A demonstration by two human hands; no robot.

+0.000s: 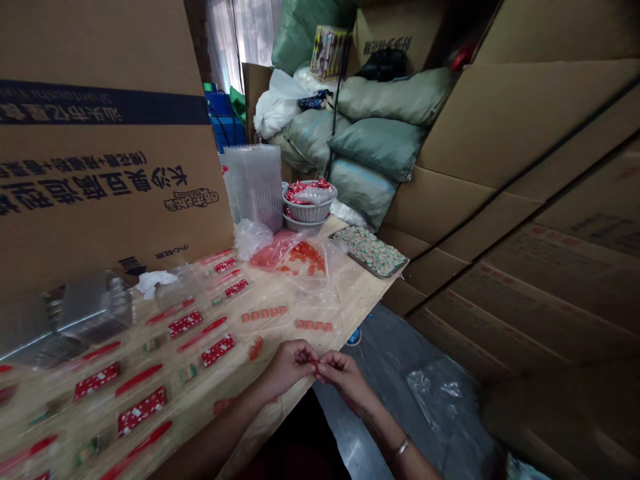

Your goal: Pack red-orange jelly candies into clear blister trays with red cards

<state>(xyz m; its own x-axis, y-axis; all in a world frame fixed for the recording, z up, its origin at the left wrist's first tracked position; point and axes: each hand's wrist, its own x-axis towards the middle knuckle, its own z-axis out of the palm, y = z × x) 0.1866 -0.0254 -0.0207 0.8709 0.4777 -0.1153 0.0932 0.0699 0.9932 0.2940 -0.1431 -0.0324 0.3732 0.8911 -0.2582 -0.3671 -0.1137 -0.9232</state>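
Your left hand [287, 367] and right hand [345, 381] meet at the near edge of the bench [360, 293], fingertips touching. Each grip is closed down to a pinch, and both pinches hold the same small orange piece [314, 362], which sits between the two hands, just above the bench edge. Its shape is too small to make out. Your right wrist carries a bracelet [401, 448].

Just left of your left hand lies one loose orange piece [256, 348]. Beyond your hands, two short rows of orange pieces [264, 313] lie under clear film. Further back, an open plastic bag [300, 257] holds more orange pieces.

To the left, clear sleeves with red printed packets [217, 350] cover the bench in rows. At the far end stand a stack of clear trays [255, 187], a grey basket [309, 212] of red-wrapped sweets and a flat tray [382, 276] of pale patterned sweets. A large cardboard box [100, 167] stands behind the bench on the left.
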